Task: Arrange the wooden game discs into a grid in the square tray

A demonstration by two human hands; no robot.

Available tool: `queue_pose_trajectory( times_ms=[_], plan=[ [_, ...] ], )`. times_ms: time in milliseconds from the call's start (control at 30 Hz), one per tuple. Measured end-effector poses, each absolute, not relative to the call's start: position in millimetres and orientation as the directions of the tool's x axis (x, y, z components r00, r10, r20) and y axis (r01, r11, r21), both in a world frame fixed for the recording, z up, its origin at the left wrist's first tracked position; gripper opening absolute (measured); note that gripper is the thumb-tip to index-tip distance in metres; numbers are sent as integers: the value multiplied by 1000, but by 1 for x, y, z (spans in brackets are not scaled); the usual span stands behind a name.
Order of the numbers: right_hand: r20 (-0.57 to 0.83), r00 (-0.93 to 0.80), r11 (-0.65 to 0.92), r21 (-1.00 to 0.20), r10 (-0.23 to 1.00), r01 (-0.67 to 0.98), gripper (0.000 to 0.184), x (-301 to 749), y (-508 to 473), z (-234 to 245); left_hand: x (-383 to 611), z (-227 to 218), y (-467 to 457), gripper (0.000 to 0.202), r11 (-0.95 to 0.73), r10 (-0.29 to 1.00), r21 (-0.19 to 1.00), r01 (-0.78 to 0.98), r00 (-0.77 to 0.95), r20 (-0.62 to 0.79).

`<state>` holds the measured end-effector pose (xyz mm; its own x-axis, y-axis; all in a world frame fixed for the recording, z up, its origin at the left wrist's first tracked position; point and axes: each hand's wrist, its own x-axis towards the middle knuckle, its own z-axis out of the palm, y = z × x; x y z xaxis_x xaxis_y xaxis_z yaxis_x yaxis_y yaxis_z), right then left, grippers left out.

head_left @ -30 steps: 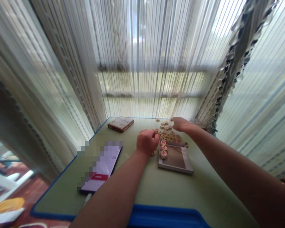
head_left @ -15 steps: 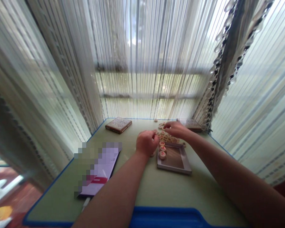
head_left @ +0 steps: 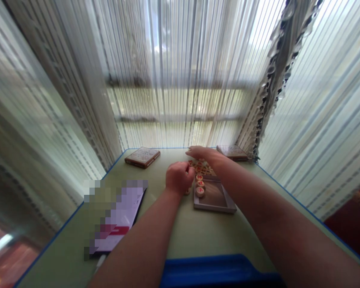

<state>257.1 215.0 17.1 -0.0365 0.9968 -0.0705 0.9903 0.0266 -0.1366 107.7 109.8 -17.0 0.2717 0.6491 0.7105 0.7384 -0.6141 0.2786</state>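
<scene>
My left hand is closed, thumb against curled fingers, just left of a shallow grey box tray. Whatever it may hold is hidden. Along the tray's left side, several round wooden Chinese chess pieces with red characters stand in a column. My right hand reaches over the heap to the table's far edge, fingers stretched out around a single pale piece. Whether the fingertips touch it is unclear. A heap of loose chess pieces lies behind the tray, partly covered by my right forearm. Another piece shows below my left hand.
A flat patterned box sits at the far left of the green table, and a similar box at the far right. A tablet-like device, partly pixelated, lies left with a white cable. Striped curtains hang behind.
My right hand has moved from the heap leftward and away to the lone piece at the far edge. My left hand stays closed beside the tray. The view has shifted slightly.
</scene>
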Motion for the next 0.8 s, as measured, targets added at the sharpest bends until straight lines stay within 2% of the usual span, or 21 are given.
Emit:
queue_pose_trajectory(
  times_ms=[133,200,267,333,433,533,667,800],
  plan=[
    [-102,-97,81,-150,990,985,39,256,186,36,108,-16,110,22,-612,654,277,741,277,704],
    [-71,-119,106,-164,990,981,42,260,159,46,108,-14,109,23,-594,673,291,750,266,690],
    [82,-177,190,-198,981,962,40,267,126,49,107,-12,109,24,-586,686,297,754,266,677],
    [202,-204,240,-174,958,955,35,277,95,46,107,-11,109,26,-566,708,310,764,257,658],
    [316,-133,176,-113,940,978,31,294,65,31,105,-11,112,29,-530,752,352,771,236,615],
    [285,-70,88,-52,956,995,32,309,62,18,103,-13,116,30,-569,756,380,729,281,592],
    [148,-78,80,-9,986,997,37,315,70,14,101,-15,119,36,-617,758,365,698,400,515],
    [143,-61,64,-10,988,998,38,311,70,14,101,-14,119,41,-634,758,363,683,456,465]
  ],
)
